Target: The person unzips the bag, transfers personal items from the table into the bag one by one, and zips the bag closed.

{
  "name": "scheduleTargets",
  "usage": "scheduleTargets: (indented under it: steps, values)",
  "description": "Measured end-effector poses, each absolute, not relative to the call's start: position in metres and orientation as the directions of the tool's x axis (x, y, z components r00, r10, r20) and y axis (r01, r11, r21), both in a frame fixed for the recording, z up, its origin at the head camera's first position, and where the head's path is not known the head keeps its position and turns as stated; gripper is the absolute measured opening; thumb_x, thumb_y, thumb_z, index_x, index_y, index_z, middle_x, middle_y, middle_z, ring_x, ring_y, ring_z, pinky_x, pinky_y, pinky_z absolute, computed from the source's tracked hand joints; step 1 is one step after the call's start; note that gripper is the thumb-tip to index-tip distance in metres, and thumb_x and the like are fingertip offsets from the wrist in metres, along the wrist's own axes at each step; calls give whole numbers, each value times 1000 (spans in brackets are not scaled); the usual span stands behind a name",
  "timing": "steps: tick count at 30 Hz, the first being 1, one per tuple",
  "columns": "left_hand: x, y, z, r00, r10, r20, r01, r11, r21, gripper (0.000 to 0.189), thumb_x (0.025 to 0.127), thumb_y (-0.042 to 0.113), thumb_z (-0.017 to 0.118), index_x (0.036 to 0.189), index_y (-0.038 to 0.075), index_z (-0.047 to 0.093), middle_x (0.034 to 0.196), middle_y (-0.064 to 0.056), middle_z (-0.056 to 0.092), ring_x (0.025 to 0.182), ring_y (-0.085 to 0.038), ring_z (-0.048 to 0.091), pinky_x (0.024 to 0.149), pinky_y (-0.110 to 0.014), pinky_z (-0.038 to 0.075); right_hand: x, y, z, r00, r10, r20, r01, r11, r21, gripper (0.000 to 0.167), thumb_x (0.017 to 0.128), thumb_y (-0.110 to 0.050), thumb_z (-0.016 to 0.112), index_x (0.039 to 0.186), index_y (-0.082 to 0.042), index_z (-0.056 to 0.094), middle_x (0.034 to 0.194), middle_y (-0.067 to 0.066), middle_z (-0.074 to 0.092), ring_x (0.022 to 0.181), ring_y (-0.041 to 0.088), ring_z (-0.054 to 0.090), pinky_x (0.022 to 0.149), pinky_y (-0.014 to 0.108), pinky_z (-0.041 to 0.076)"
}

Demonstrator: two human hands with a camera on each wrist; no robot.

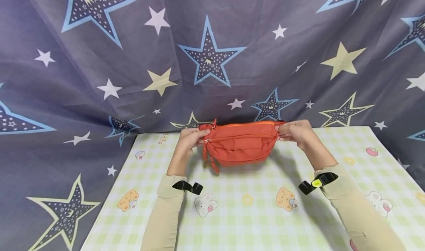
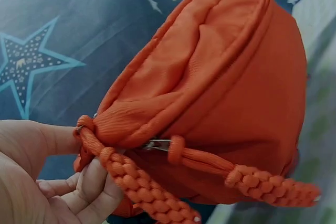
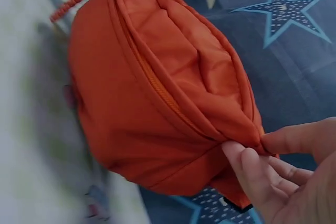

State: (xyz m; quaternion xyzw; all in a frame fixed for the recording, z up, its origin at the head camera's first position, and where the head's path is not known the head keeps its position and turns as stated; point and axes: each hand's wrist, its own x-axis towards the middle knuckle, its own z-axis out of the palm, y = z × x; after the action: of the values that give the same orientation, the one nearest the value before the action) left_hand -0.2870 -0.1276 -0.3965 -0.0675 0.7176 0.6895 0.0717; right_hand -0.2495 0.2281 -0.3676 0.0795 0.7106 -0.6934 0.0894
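An orange-red waist bag is held up by its two ends over the far part of the table. My left hand pinches the left end, beside the zipper pulls. In the left wrist view, braided cord pulls dangle near the left hand, one of them across its fingers. At the other end my right hand pinches the bag's corner. The right wrist view shows thumb and fingers of the right hand on the gathered fabric, with a curved zipper along the bag's front.
A table with a green-checked, cartoon-printed cloth lies under the bag. Behind it hangs a dark blue-grey curtain printed with stars, close to the table's far edge. Black straps with small cameras sit on both wrists.
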Motion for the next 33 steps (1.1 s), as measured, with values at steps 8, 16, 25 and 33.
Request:
scheduleTargets:
  steps: [8, 16, 25, 33]
  values:
    - [-315, -128, -385, -962, -60, -267, -268, 1, 964, 20, 87, 12, 80, 74, 12, 64, 57, 8, 59, 46, -3, 54, 51, -17, 49, -280, 221, -357, -944, -15, -329, 328, 40, -944, 15, 94, -1, 64, 81, -7, 68, 62, 1, 71, 58, 10, 72, 64, 21, 62]
    - [-338, -124, -409, -934, -107, -340, -339, -28, 940, 19, 89, 10, 79, 78, 11, 63, 56, 6, 58, 45, -4, 52, 49, -17, 47, -308, 213, -381, -913, 37, -405, 407, 48, -912, 3, 94, 2, 63, 98, 1, 63, 61, 2, 69, 55, 11, 70, 62, 21, 62]
    - [-343, -125, -425, -939, -114, -325, -327, 3, 945, 24, 91, 20, 79, 74, 14, 63, 56, 8, 59, 50, -5, 53, 62, -22, 51, -314, 211, -391, -899, 67, -433, 437, 55, -898, 12, 97, -2, 64, 108, 3, 65, 63, 4, 68, 54, 12, 69, 65, 23, 62]
    - [-340, -128, -434, -943, -106, -315, -319, 27, 947, 38, 94, 32, 75, 67, 16, 54, 54, 9, 54, 51, -3, 52, 64, -24, 48, -315, 208, -400, -894, 87, -439, 443, 35, -896, 12, 97, -6, 66, 107, 1, 65, 63, 4, 68, 55, 13, 69, 61, 24, 62]
